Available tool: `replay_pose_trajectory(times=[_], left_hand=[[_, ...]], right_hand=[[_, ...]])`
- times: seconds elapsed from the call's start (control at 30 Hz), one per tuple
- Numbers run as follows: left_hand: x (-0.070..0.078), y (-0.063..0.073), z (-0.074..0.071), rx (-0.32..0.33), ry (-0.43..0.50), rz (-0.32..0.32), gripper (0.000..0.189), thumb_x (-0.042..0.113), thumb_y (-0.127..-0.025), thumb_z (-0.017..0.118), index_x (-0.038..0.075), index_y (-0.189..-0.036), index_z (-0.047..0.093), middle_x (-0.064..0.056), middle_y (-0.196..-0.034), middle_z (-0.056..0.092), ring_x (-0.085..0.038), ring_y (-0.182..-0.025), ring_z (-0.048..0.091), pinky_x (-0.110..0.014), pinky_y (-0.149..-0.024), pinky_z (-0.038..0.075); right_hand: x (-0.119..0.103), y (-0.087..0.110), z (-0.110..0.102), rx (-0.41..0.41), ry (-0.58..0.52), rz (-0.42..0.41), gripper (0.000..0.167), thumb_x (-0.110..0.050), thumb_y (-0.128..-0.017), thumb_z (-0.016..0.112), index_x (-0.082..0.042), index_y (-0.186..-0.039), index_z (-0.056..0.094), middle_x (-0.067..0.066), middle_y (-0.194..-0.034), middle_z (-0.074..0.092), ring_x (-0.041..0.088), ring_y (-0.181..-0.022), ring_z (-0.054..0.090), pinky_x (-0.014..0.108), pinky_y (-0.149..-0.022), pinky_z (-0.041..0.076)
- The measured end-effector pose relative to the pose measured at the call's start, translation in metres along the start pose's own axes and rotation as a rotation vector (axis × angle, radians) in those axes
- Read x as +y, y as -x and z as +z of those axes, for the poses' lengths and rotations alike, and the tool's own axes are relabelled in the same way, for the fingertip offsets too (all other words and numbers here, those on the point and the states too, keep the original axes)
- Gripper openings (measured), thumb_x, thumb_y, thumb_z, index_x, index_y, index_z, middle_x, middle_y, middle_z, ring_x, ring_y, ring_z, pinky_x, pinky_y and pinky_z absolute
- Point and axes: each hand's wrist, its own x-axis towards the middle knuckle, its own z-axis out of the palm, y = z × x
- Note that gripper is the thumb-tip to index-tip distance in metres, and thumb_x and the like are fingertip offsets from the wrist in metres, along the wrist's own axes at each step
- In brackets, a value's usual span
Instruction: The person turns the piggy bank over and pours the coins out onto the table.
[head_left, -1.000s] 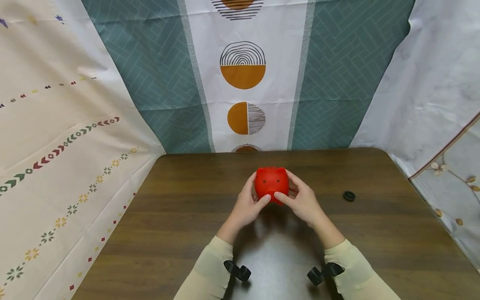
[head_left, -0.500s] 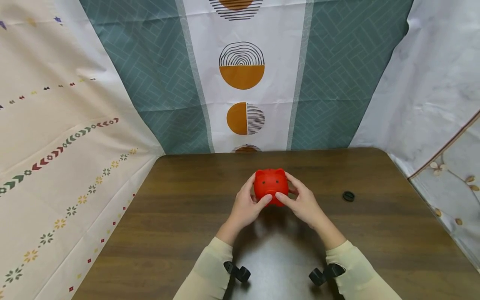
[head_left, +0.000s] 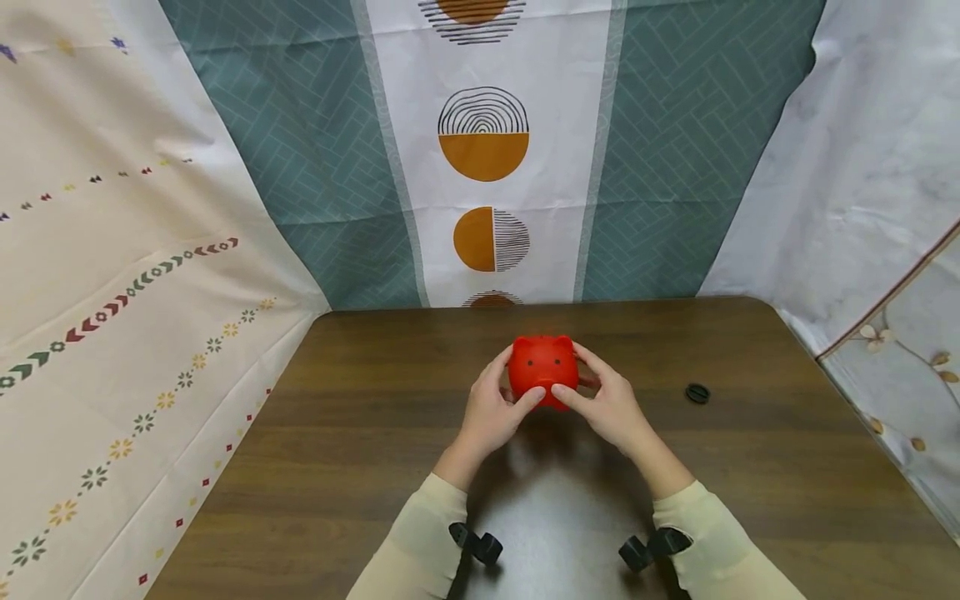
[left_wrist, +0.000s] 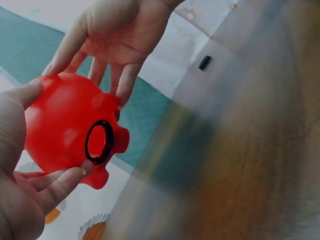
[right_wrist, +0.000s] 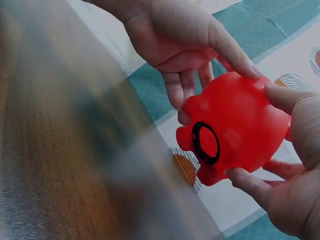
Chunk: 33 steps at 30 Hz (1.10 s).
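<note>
A red piggy bank point(head_left: 543, 367) is held up over the table between both hands, its face with two dark eyes toward the head camera. My left hand point(head_left: 495, 408) grips its left side, thumb near the snout. On the other side my right hand point(head_left: 603, 404) grips it the same way, fingers spread round the body. From below, both wrist views show the belly of the piggy bank point(left_wrist: 65, 120), with short feet and a black-rimmed round opening point(right_wrist: 206, 142). A small black round plug point(head_left: 697, 392) lies on the table, right of the hands.
The brown wooden table point(head_left: 360, 400) has rounded far corners. Behind it hangs a green and white patterned cloth point(head_left: 487, 192), with pale cloths on both sides. Black camera mounts are strapped on both sleeves point(head_left: 423, 533).
The piggy bank dips very slightly and comes back up between the two hands. Both grips look the same, and the black plug stays in place.
</note>
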Motion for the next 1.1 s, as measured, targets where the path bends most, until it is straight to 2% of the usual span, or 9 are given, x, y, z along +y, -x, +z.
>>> replay_pose_trajectory(times=[0.1, 0.2, 0.3, 0.43, 0.5, 0.63, 0.73, 0.93, 1.1], left_hand=[[-0.003, 0.002, 0.002, -0.006, -0.021, -0.055, 0.076, 0.047, -0.085, 0.069, 0.020, -0.148, 0.036, 0.000, -0.127, 0.052, -0.017, -0.071, 0.052, -0.027, -0.063, 0.054], [-0.005, 0.003, 0.003, -0.006, -0.008, -0.048, 0.076, 0.045, -0.085, 0.069, 0.021, -0.148, 0.035, 0.001, -0.125, 0.052, -0.017, -0.070, 0.053, -0.028, -0.063, 0.053], [-0.004, 0.002, 0.004, -0.007, 0.084, 0.041, 0.077, 0.033, -0.087, 0.072, 0.021, -0.150, 0.029, 0.000, -0.139, 0.044, -0.017, -0.089, 0.061, -0.030, -0.075, 0.056], [0.003, 0.000, 0.003, 0.007, 0.191, 0.157, 0.084, 0.019, -0.085, 0.074, 0.020, -0.151, 0.023, 0.000, -0.154, 0.028, -0.023, -0.112, 0.060, -0.036, -0.089, 0.053], [0.005, -0.001, 0.002, 0.029, 0.147, 0.129, 0.081, 0.026, -0.086, 0.073, 0.021, -0.151, 0.026, 0.000, -0.148, 0.036, -0.021, -0.100, 0.062, -0.032, -0.083, 0.055], [0.004, 0.001, 0.002, 0.035, 0.033, -0.003, 0.076, 0.041, -0.085, 0.071, 0.020, -0.148, 0.034, 0.000, -0.129, 0.050, -0.017, -0.072, 0.053, -0.025, -0.066, 0.054], [-0.001, 0.004, 0.004, 0.023, 0.016, -0.033, 0.077, 0.043, -0.085, 0.070, 0.017, -0.148, 0.034, -0.002, -0.130, 0.050, -0.017, -0.069, 0.053, -0.027, -0.064, 0.054], [-0.003, 0.001, 0.008, 0.024, 0.034, -0.015, 0.075, 0.042, -0.087, 0.069, 0.019, -0.148, 0.033, 0.000, -0.126, 0.051, -0.016, -0.069, 0.053, -0.026, -0.064, 0.055], [0.002, -0.003, 0.006, 0.007, 0.121, 0.094, 0.081, 0.026, -0.086, 0.073, 0.021, -0.151, 0.026, 0.000, -0.148, 0.036, -0.020, -0.100, 0.062, -0.032, -0.085, 0.054]], right_hand=[[0.001, 0.000, 0.000, -0.015, 0.025, 0.043, 0.070, -0.020, -0.088, 0.071, -0.008, -0.148, 0.037, 0.018, -0.142, 0.045, 0.045, -0.116, 0.053, 0.043, -0.077, 0.057], [0.001, 0.001, 0.001, -0.002, 0.029, 0.019, 0.069, -0.018, -0.087, 0.072, -0.007, -0.147, 0.038, 0.019, -0.142, 0.045, 0.045, -0.116, 0.053, 0.044, -0.077, 0.057], [0.000, 0.001, 0.001, 0.033, 0.012, -0.096, 0.069, -0.010, -0.084, 0.074, -0.004, -0.144, 0.041, 0.018, -0.146, 0.040, 0.043, -0.121, 0.050, 0.047, -0.083, 0.054], [-0.005, 0.000, 0.001, 0.079, -0.004, -0.253, 0.069, 0.000, -0.079, 0.076, -0.001, -0.140, 0.045, 0.018, -0.149, 0.034, 0.039, -0.127, 0.045, 0.053, -0.089, 0.048], [-0.007, -0.001, 0.001, 0.089, 0.009, -0.228, 0.067, -0.003, -0.081, 0.076, -0.002, -0.141, 0.045, 0.017, -0.147, 0.038, 0.039, -0.122, 0.049, 0.051, -0.087, 0.050], [-0.006, 0.000, 0.001, 0.065, 0.036, -0.096, 0.066, -0.012, -0.085, 0.074, -0.005, -0.144, 0.043, 0.016, -0.142, 0.045, 0.038, -0.115, 0.054, 0.042, -0.081, 0.055], [-0.002, 0.002, 0.003, 0.043, 0.024, -0.045, 0.068, -0.014, -0.086, 0.074, -0.007, -0.145, 0.041, 0.016, -0.143, 0.043, 0.039, -0.118, 0.053, 0.039, -0.080, 0.055], [-0.002, 0.001, 0.001, 0.038, -0.024, -0.003, 0.068, -0.015, -0.086, 0.073, -0.009, -0.146, 0.040, 0.016, -0.144, 0.043, 0.041, -0.119, 0.051, 0.042, -0.079, 0.056], [-0.002, -0.001, 0.000, 0.059, -0.055, -0.161, 0.070, -0.002, -0.081, 0.075, -0.002, -0.143, 0.042, 0.017, -0.150, 0.034, 0.040, -0.128, 0.043, 0.052, -0.091, 0.048]])
